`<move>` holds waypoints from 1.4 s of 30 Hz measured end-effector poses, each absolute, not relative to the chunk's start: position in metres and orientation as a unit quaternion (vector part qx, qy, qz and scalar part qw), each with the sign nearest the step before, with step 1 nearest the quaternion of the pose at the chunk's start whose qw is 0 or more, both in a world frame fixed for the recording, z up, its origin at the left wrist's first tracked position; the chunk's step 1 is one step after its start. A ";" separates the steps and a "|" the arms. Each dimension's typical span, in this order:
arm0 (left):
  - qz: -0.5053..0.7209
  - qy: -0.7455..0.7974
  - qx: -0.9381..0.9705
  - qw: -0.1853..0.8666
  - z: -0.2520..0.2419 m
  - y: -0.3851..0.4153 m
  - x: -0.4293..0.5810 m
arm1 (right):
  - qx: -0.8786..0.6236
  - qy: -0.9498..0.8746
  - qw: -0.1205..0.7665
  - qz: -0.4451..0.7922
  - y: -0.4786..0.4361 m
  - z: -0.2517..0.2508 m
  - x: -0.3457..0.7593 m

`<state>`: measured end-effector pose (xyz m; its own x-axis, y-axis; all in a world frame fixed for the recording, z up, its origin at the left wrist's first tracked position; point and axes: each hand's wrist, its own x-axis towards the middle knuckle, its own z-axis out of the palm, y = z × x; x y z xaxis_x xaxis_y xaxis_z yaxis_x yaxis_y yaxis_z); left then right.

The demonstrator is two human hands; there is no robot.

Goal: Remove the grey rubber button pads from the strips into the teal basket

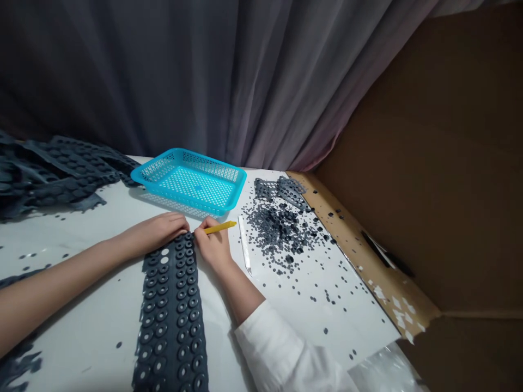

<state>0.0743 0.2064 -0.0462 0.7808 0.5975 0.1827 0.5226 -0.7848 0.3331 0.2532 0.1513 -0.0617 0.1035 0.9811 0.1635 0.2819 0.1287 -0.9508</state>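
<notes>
A dark grey moulded strip with rows of raised rings runs from the front edge of the view to my hands. My left hand lies at its far end, fingers curled and pressed together on the edge. Close on the right, my right hand is closed round a yellow pen-like tool. The tool's yellow end points right, and its other end is hidden by the fingers near the strip's far corner. Two ring centres near my left hand show white; many others have small pale centres.
A blue perforated basket stands beyond my hands. To the right lie a pile of small dark discs, perforated scraps and a narrow white strip. More dark strips are heaped at left. A cardboard wall borders the right side.
</notes>
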 end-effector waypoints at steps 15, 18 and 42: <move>0.332 0.490 0.574 0.565 -0.037 0.199 0.065 | -0.560 -0.497 0.540 0.384 0.136 -0.058 0.260; 0.324 0.476 0.540 0.614 -0.038 0.198 0.066 | -0.559 -0.508 0.522 0.396 0.135 -0.057 0.260; 0.129 0.338 0.896 0.258 -0.032 0.186 0.084 | -0.567 -0.587 0.467 0.341 0.136 -0.056 0.256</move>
<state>0.0843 0.1861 -0.0315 0.7390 0.6714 0.0566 0.5382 -0.6388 0.5498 0.2564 0.1365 -0.0556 0.0785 0.9839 0.1608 0.3465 0.1243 -0.9298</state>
